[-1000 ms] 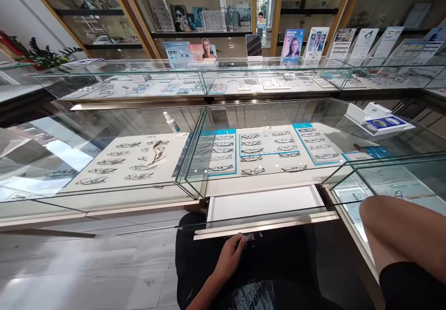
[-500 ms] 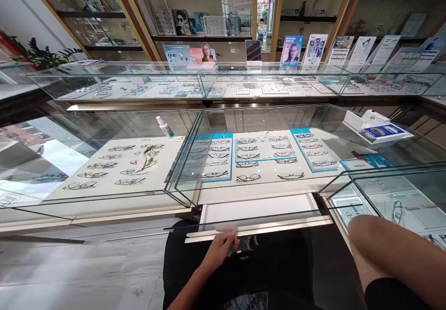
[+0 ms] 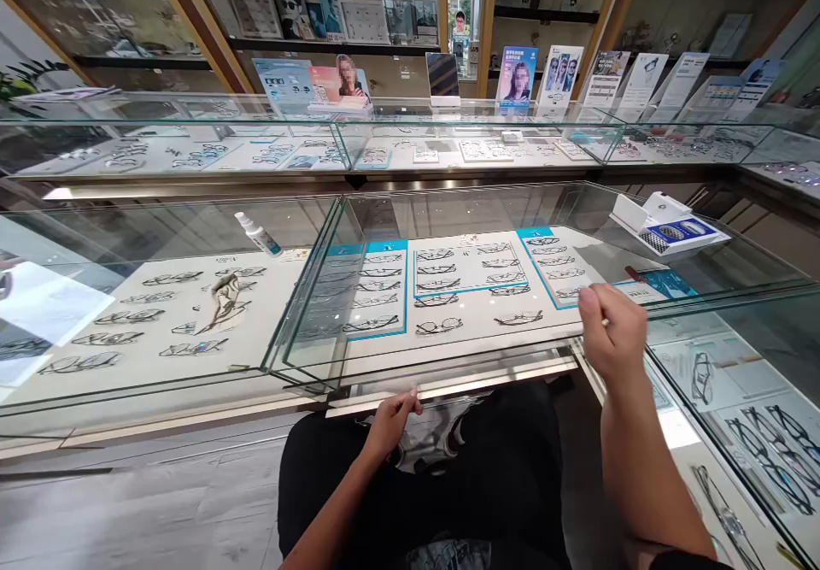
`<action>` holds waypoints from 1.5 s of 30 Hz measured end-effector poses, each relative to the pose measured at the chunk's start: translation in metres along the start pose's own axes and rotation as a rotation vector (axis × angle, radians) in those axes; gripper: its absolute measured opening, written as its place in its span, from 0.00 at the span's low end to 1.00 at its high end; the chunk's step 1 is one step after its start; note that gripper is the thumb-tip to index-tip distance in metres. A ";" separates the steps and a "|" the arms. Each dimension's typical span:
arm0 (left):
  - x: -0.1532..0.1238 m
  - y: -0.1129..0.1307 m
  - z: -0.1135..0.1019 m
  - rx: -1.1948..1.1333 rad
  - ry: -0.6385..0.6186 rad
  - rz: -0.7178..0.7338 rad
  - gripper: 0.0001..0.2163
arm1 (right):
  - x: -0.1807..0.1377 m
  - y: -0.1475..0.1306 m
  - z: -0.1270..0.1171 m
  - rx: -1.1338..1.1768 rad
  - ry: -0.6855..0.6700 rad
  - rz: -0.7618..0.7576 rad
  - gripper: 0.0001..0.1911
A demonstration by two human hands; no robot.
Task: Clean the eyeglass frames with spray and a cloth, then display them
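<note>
Low in the middle, my left hand [image 3: 392,423] is closed at the front edge of a white drawer [image 3: 487,384], its fingers curled against the strip. The drawer sticks out a little from under the glass display case [image 3: 384,361]. My right hand [image 3: 613,331] is raised in a fist at the right corner of that case, thumb uppermost. Whatever its fingers may hold is hidden. Behind the glass, rows of eyeglasses [image 3: 439,326] lie on white and blue-edged display boards [image 3: 377,331].
A spray bottle [image 3: 257,234] stands on the left case. A white and blue box [image 3: 672,226] rests on the glass at right. More eyeglasses [image 3: 772,459] fill the case beside my right arm. Upright leaflets [image 3: 518,74] line the far counter.
The drawer has slid inward, my left hand staying at its front. My right arm has come up from the lower right, its fist now in view. The whole view has shifted right.
</note>
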State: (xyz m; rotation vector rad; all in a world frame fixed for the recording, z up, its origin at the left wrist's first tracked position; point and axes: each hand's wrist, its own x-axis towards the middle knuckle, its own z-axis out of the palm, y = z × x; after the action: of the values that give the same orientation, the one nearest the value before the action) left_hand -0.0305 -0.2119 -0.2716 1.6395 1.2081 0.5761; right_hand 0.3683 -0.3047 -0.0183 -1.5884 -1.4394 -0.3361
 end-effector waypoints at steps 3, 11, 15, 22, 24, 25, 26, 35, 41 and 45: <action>0.012 -0.006 0.000 0.003 0.014 0.023 0.32 | 0.001 0.040 0.036 -0.129 -0.079 0.034 0.17; 0.026 -0.006 -0.003 0.014 0.021 0.010 0.32 | -0.027 0.078 0.074 -0.389 -0.120 0.153 0.16; 0.029 -0.004 -0.003 0.036 0.035 0.026 0.31 | -0.026 0.075 0.073 -0.395 -0.128 0.151 0.16; 0.032 0.007 0.001 0.055 0.061 -0.015 0.32 | -0.025 0.082 0.071 -0.408 -0.131 0.163 0.17; 0.027 0.018 0.004 0.036 0.058 -0.034 0.31 | -0.024 0.085 0.070 -0.418 -0.137 0.161 0.18; 0.023 0.026 0.004 0.020 0.045 -0.041 0.30 | -0.024 0.086 0.069 -0.422 -0.140 0.163 0.18; 0.018 0.035 0.001 -0.006 0.013 -0.042 0.29 | -0.023 0.087 0.069 -0.425 -0.144 0.165 0.18; -0.009 0.148 -0.170 0.170 0.443 0.143 0.16 | -0.021 0.096 0.065 -0.453 -0.152 0.201 0.21; 0.037 0.145 -0.279 0.709 1.017 0.004 0.31 | -0.019 0.100 0.066 -0.438 -0.153 0.215 0.22; 0.064 0.129 -0.295 0.787 0.813 -0.178 0.24 | -0.017 0.097 0.067 -0.431 -0.136 0.221 0.22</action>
State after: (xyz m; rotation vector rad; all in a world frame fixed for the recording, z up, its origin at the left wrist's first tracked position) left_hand -0.1873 -0.0314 -0.0469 1.9518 2.3775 0.7353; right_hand 0.4244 -0.2516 -0.1088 -2.1347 -1.3322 -0.4357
